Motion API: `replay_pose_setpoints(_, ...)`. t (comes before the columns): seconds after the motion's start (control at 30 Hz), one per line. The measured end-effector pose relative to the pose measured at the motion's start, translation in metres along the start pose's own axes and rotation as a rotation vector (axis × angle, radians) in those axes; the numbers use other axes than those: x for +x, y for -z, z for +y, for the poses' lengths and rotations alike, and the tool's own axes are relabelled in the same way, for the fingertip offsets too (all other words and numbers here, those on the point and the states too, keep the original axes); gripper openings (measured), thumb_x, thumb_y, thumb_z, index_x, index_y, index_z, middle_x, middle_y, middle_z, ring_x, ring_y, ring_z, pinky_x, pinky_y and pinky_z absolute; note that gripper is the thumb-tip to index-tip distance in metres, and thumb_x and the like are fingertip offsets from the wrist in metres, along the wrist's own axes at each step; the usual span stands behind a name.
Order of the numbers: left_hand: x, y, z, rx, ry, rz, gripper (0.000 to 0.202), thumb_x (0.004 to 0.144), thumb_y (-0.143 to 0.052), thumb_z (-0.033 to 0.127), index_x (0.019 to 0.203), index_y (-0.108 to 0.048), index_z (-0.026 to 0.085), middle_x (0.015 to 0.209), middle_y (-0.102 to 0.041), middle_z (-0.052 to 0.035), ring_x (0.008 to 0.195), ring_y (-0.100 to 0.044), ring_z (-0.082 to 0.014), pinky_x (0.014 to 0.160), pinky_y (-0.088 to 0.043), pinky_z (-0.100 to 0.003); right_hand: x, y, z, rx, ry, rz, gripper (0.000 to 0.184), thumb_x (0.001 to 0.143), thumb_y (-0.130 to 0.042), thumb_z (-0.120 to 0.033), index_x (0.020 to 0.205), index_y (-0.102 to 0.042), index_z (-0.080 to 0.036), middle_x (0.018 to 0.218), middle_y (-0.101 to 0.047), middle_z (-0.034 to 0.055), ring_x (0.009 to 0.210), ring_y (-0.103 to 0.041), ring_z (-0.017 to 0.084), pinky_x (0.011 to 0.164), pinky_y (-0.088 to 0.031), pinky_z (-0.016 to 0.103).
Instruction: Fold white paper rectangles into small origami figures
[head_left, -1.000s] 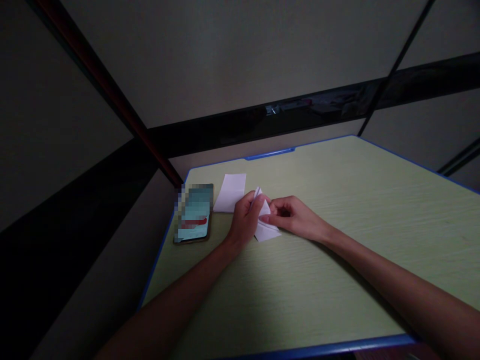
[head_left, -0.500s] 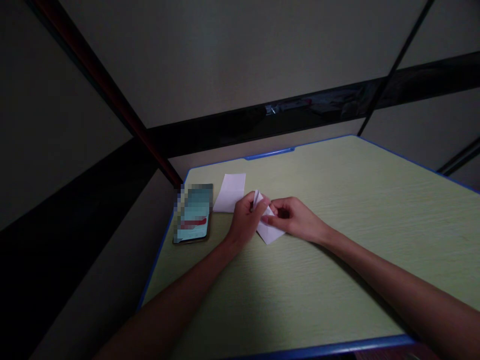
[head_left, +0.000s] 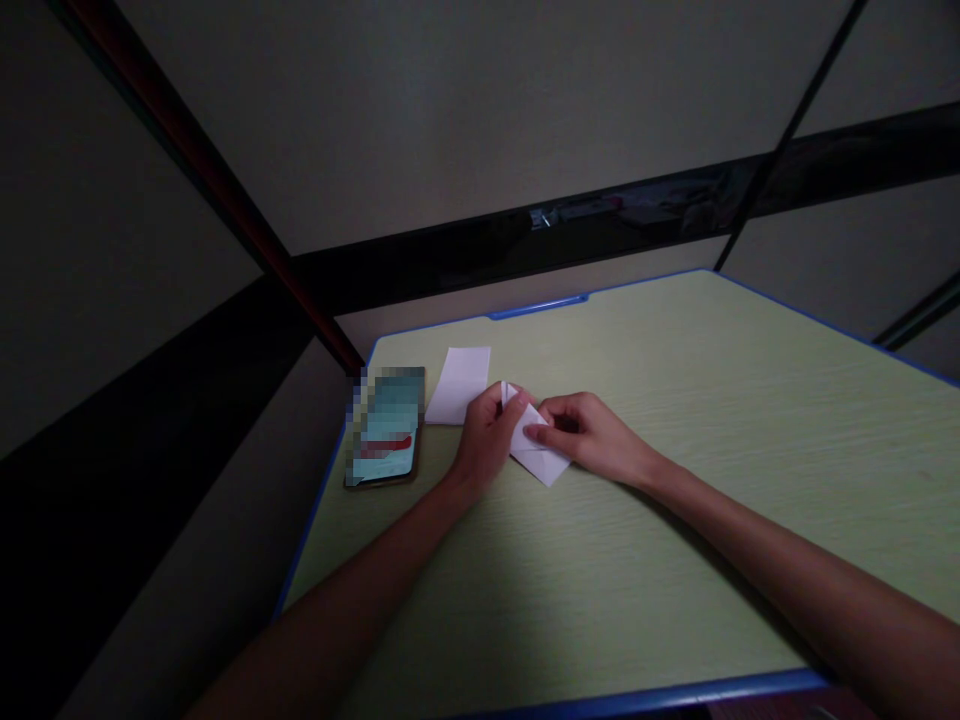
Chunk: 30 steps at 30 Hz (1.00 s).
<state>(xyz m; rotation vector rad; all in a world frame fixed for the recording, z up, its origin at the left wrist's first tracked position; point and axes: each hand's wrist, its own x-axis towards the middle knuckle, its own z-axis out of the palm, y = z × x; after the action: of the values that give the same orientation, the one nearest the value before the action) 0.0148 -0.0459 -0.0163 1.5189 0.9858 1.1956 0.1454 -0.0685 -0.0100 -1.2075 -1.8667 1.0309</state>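
A small folded piece of white paper (head_left: 544,462) is held between both hands over the middle of the table. My left hand (head_left: 486,437) grips its left side, the thumb lying on top near a raised upper corner. On the right, my right hand (head_left: 589,430) pinches the paper with its thumb across the upper face. The fingers behind the paper are partly hidden. A crease runs across the lower part, which ends in a point toward me.
Left of my hands lie a white paper sheet (head_left: 459,385) and a phone (head_left: 390,425) with a lit, partly blurred screen. The light wood-grain table (head_left: 712,400) has a blue edge. Panelled cabinet doors (head_left: 525,120) stand behind it.
The folded paper has turned slightly, its lower point shifting to the right, and its top face shows more. My left hand has moved a little to the left.
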Motion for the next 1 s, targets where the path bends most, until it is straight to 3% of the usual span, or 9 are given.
replay_pose_setpoints(0.67,-0.0004,-0.0007,0.0011,0.000,0.026,-0.007,0.012,0.069,-0.047,0.021,0.060,-0.051,0.015,0.055,-0.046,0.0037,0.053,-0.040,-0.0080,0.050,-0.030,-0.019,0.0010,0.0012,0.0024,0.022,-0.030,-0.025,0.020,0.070,-0.045,-0.024,0.053,-0.043,-0.014,0.048,-0.032,-0.0051,0.044,-0.028,0.006,0.042,-0.021,0.020)
replay_pose_setpoints(0.83,0.0031,0.0012,-0.0024,-0.087,0.073,0.108,0.012,0.067,-0.049,0.024,0.060,-0.050,0.014,0.053,-0.044,0.0040,0.050,-0.038,-0.0072,0.047,-0.029,-0.019,-0.0004,-0.0018,0.0016,0.038,0.021,0.031,0.018,0.067,-0.053,-0.030,0.065,-0.049,-0.013,0.055,-0.041,-0.0036,0.048,-0.035,0.007,0.044,-0.027,0.020)
replay_pose_setpoints(1.0,0.0064,0.0037,-0.0036,-0.292,0.136,0.183,0.013,0.065,-0.052,0.027,0.064,-0.051,0.014,0.054,-0.043,0.0045,0.048,-0.037,-0.0058,0.045,-0.027,-0.018,-0.0011,-0.0031,-0.0001,-0.009,0.075,0.097,0.016,0.065,-0.054,-0.020,0.079,-0.050,-0.014,0.067,-0.051,-0.0002,0.056,-0.043,0.009,0.049,-0.032,0.020)
